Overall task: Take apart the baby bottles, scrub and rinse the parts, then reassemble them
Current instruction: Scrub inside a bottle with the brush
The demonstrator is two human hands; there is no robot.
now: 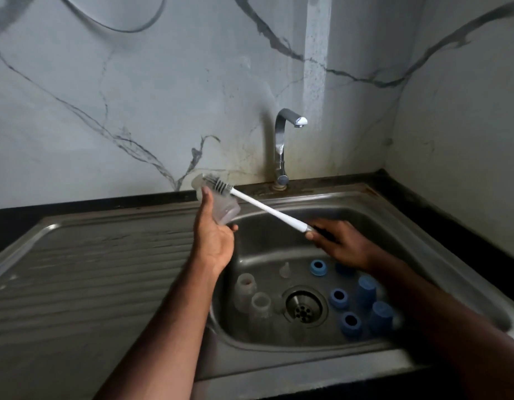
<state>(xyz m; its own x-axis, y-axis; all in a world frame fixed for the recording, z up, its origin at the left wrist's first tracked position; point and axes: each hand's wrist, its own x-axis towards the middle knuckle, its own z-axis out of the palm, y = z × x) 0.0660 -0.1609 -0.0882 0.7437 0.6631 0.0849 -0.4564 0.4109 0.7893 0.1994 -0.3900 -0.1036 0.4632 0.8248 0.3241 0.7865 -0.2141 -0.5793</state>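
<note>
While the left hand (213, 235) grips a clear bottle (218, 202) tilted with its mouth up and away over the left edge of the sink (278, 249), the right hand (341, 241) closes round the dark end of the white bottle brush (267, 209), whose bristles sit at the bottle's mouth. Scrubbing well calls, I judge, for pushing the bristles down to the base and twisting, with the bottle held firm so it does not slip when wet. Both forearms reach forward from below, the left raised higher, the right stretched low across the basin. Beneath them, more clear bottles (251, 295) stand left of the drain (304, 307) and blue collars and caps (356, 304) lie to its right. No water shows at the tap (287, 140) behind.
</note>
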